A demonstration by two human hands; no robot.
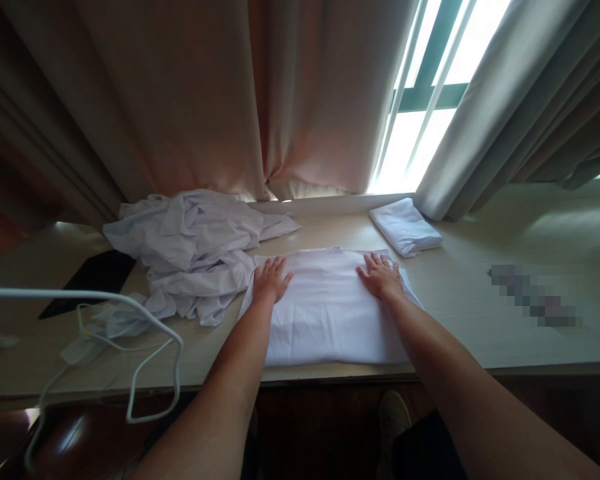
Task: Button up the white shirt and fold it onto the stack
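A folded white cloth point(325, 313) lies flat on the pale tabletop in front of me, its near edge close to the table's front. My left hand point(271, 279) rests palm down on its far left corner, fingers spread. On the far right part, my right hand point(380, 275) also lies flat with its fingers apart. Just left of the folded cloth is a crumpled heap of white fabric point(195, 240). Beyond my right hand sits a smaller folded white cloth point(406, 227).
Long curtains point(180, 100) hang behind the table point(460, 300), with a bright window point(425, 100) between them. A dark flat object point(90, 283) is partly under the heap. A white cable point(155, 317) loops at the left front. A pixelated item point(533, 297) lies at right.
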